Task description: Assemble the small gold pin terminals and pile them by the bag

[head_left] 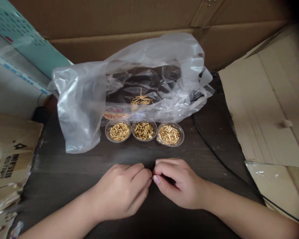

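Observation:
My left hand (126,191) is closed, its fingertips meeting those of my right hand (180,182) low in the middle of the view. The right thumb and forefinger pinch at the meeting point, where a tiny gold-coloured bit shows; most of it is hidden by the fingers. Just beyond the hands stand three clear round tubs in a row: the left tub (108,136) and right tub (181,136) hold short gold metal pins, the middle tub (154,135) small darker gold pieces. Longer thin gold pins (142,99) lie in a heap inside an open plastic bag (82,99) behind the tubs.
The dark table (64,172) is walled by brown cardboard (127,20) at the back and a cardboard sheet (269,99) at the right. A black cable (214,152) runs along the right side. Torn printed cardboard (12,162) stands at the left.

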Motion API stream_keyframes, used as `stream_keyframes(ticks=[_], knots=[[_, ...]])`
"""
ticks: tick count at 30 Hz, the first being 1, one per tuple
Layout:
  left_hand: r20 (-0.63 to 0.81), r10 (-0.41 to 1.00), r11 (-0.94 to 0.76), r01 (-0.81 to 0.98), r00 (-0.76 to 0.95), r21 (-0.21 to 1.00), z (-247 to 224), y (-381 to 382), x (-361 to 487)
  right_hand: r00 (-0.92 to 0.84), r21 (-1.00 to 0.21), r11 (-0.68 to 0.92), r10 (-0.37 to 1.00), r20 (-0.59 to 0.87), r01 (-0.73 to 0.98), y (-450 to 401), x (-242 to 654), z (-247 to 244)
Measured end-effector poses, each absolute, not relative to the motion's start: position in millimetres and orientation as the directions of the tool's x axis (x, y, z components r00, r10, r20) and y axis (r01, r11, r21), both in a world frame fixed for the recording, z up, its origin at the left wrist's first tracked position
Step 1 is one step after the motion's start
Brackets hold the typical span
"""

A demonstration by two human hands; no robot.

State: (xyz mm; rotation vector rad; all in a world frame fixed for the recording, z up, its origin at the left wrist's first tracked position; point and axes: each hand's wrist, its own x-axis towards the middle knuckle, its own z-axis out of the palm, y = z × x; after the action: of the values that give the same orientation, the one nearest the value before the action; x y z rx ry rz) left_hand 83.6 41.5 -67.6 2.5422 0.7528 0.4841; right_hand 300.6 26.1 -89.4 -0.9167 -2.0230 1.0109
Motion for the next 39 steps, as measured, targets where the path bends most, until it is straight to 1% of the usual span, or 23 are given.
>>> stream_keyframes(ticks=[4,8,10,14,17,19,22,27,29,34,39], knots=[[0.185,0.616,-0.696,0.420,0.766,0.582,-71,46,85,-0.528,-0.852,0.432,0.817,0.231,0.296,28,302,-89],[0.155,0.614,-0.665,0.401,0.774,0.630,-74,49,85,-0.574,-0.780,0.485,0.793,0.204,0.394,29,305,-89],[0.141,0.622,-0.643,0.399,0.770,0.653,-75,50,85,-0.587,-0.761,0.502,0.784,0.201,0.410,30,307,-90],[0.054,0.634,-0.570,0.419,0.772,0.706,-71,52,88,-0.574,-0.813,0.478,0.787,0.228,0.333,34,310,-91],[-0.041,0.622,-0.540,0.465,0.782,0.701,-65,54,94,-0.565,-0.853,0.436,0.796,0.216,0.288,37,313,-90],[-0.061,0.612,-0.534,0.469,0.789,0.703,-61,55,100,-0.560,-0.863,0.420,0.802,0.208,0.281,38,315,-89],[-0.019,0.612,-0.535,0.432,0.791,0.726,-58,60,110,-0.534,-0.860,0.421,0.816,0.220,0.288,39,318,-87],[0.109,0.554,-0.540,0.256,0.826,0.802,-63,73,120,-0.482,-0.870,0.423,0.835,0.265,0.255,43,319,-89],[0.138,0.532,-0.546,0.215,0.835,0.810,-67,79,120,-0.465,-0.868,0.427,0.841,0.277,0.255,45,318,-90],[0.158,0.510,-0.555,0.183,0.845,0.811,-73,86,117,-0.423,-0.866,0.434,0.853,0.306,0.249,49,311,-92],[0.145,0.530,-0.542,0.202,0.836,0.816,-72,88,115,-0.392,-0.867,0.439,0.859,0.328,0.235,51,308,-92]])
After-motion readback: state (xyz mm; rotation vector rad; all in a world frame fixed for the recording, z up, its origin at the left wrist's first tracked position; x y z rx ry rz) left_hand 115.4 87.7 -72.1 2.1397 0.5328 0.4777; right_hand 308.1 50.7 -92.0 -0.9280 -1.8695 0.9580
